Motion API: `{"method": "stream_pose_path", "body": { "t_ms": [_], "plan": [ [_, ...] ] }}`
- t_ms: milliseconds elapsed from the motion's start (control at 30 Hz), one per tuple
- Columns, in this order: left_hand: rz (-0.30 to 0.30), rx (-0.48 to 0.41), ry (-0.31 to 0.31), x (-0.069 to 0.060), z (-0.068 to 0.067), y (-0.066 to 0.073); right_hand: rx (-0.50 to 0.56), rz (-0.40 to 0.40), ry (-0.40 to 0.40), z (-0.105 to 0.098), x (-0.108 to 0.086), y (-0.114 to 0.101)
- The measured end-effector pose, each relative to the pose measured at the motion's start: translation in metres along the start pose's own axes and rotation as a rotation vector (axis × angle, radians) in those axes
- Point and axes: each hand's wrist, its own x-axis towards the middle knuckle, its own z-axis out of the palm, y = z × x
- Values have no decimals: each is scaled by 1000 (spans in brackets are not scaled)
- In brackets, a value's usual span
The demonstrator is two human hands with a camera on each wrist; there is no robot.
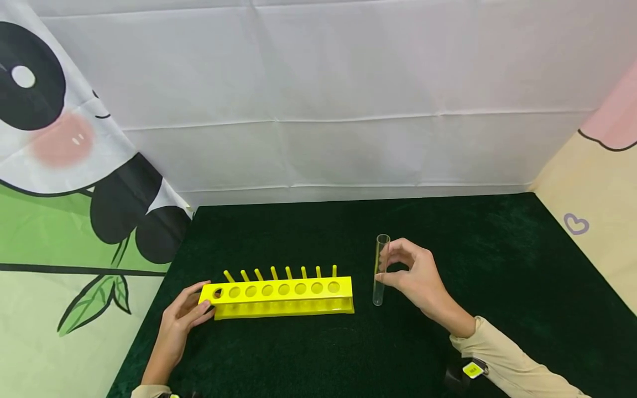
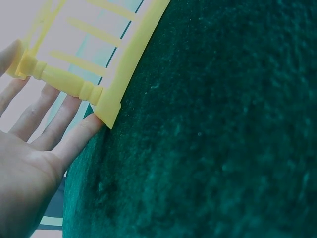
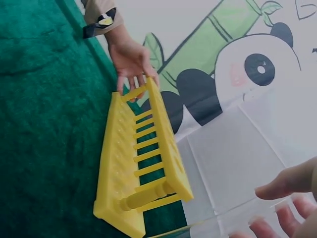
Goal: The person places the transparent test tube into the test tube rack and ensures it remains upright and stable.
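A yellow test tube rack stands on the dark green cloth, with a row of round holes along its top and a row of pegs behind. My left hand holds its left end, thumb at the top plate and fingers against the end post, as the left wrist view shows of the rack. To the right of the rack, apart from it, a clear glass test tube is upright between the thumb and fingers of my right hand. In the right wrist view the tube shows only faintly.
The dark green cloth covers the table. Behind it hangs a white sheet. A panda-printed cloth hangs along the left, and a cream and pink one along the right.
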Motion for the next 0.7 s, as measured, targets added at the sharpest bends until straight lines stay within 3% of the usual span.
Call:
{"method": "stream_pose_path", "body": {
  "t_ms": [433, 700],
  "plan": [
    [-9, 9, 10, -1, -1, 2, -5, 12, -14, -3, 2, -9],
    [-10, 11, 8, -1, -2, 2, -1, -23, -23, -3, 4, -15]
  ]
}}
